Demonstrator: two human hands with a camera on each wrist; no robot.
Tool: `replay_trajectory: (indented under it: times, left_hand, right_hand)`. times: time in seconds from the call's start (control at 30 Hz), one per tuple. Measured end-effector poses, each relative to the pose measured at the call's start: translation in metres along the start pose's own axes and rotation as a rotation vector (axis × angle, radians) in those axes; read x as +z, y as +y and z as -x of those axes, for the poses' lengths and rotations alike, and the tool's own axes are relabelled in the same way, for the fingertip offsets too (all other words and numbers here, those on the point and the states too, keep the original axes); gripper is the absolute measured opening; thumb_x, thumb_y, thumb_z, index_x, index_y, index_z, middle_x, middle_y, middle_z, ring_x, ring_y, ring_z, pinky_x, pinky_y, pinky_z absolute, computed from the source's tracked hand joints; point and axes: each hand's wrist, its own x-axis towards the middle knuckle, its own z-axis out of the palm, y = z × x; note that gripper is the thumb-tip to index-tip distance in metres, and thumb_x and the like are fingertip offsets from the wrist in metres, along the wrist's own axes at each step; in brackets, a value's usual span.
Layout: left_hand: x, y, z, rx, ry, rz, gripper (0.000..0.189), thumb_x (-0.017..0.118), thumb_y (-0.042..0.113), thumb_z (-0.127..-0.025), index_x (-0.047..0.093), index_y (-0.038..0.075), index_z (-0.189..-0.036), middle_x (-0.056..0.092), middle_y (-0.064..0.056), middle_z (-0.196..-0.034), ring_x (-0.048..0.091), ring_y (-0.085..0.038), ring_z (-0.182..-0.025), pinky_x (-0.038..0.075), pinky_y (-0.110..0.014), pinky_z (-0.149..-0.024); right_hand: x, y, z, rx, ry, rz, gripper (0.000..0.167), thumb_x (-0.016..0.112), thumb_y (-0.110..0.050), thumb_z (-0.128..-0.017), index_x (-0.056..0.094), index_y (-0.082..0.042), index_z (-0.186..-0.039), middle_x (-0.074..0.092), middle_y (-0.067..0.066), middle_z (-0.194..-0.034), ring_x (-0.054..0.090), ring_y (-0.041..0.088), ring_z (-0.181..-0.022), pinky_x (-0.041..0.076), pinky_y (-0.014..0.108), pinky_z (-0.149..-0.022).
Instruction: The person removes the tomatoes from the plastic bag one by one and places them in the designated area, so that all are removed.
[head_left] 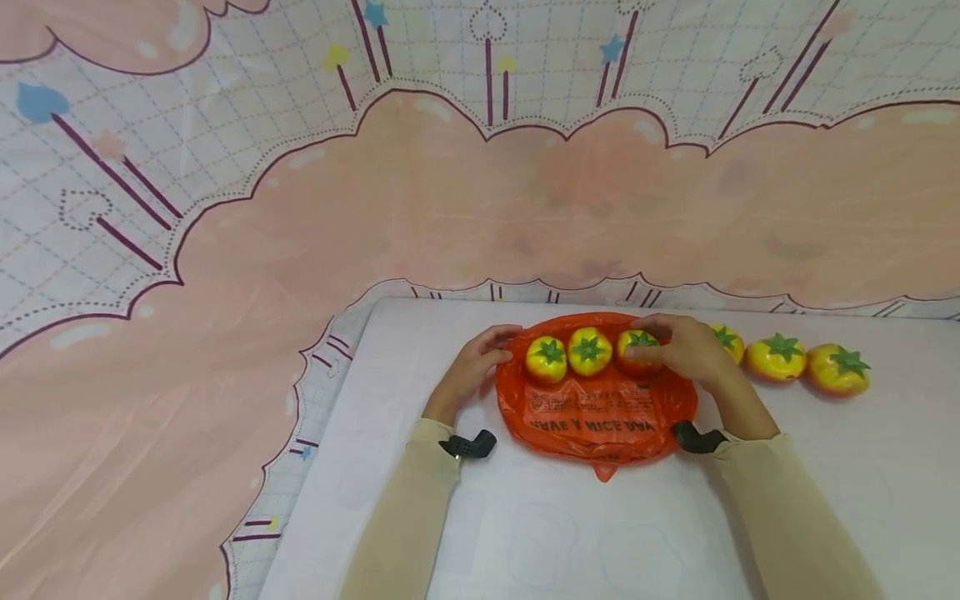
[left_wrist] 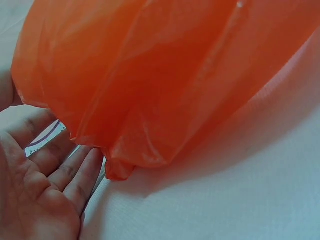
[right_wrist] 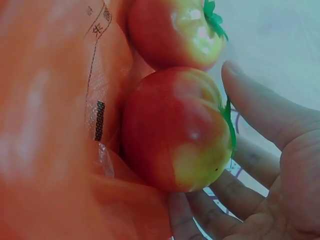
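An orange-red plastic bag (head_left: pixel 592 454), printed with upside-down lettering, lies spread in an oval on the white table. Within its raised rim, three yellow-red toy tomatoes with green star-shaped leaves stand in a row: a left one (head_left: pixel 545 371), a middle one (head_left: pixel 589 354) and a right one (head_left: pixel 628 357). My left hand (head_left: pixel 474 364) is at the bag's left edge, its fingers extended along the plastic (left_wrist: pixel 110 100). Around the right tomato (right_wrist: pixel 175 135) is my right hand (head_left: pixel 686 346), thumb near its leaves and fingers extended along its far side. That hand partly hides this tomato in the head view.
Right of the bag, three more toy tomatoes stand in a row: one (head_left: pixel 729 340) partly behind my right hand, another (head_left: pixel 776 358) and an end one (head_left: pixel 838 371). Patterned pink and white cloth (head_left: pixel 525 208) hangs behind the white table (head_left: pixel 555 533). Each wrist wears a black camera mount (head_left: pixel 474 444).
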Motion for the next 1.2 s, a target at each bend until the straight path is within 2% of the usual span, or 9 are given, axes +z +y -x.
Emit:
replay_trajectory:
  times: [0.23,0.5,1.2]
  left_hand:
    - [-0.0002,-0.0018,-0.0009,0.002,0.000,0.006,0.043,0.052,0.015,-0.100,0.057,0.020,-0.143,0.057,-0.001,-0.147,0.053,-0.022,-0.137,0.039,-0.047,-0.120]
    - [-0.0002,-0.0009,0.0007,-0.016,0.013,0.000,0.043,0.053,0.015,-0.100,0.057,0.020,-0.142,0.057,-0.001,-0.147,0.052,-0.022,-0.137,0.041,-0.046,-0.119]
    - [0.0003,-0.0009,-0.0003,0.009,0.000,0.010,0.043,0.052,0.013,-0.100,0.056,0.017,-0.143,0.057,-0.002,-0.148,0.053,-0.023,-0.137,0.041,-0.045,-0.119]
  right_hand:
    - [0.0007,0.0020,-0.0008,-0.008,-0.019,0.043,0.074,0.079,-0.048,-0.084,0.057,-0.011,-0.143,0.052,0.024,-0.149,0.044,0.047,-0.137,0.034,0.071,-0.113]
    - [0.0023,0.0035,-0.0022,-0.009,-0.021,0.057,0.072,0.080,-0.046,-0.084,0.057,-0.011,-0.143,0.053,0.024,-0.147,0.045,0.047,-0.135,0.036,0.071,-0.111]
    - [-0.0005,0.0002,0.0034,-0.031,0.013,0.049,0.068,0.079,-0.044,-0.086,0.058,-0.009,-0.142,0.055,0.024,-0.145,0.048,0.045,-0.133,0.039,0.069,-0.111]
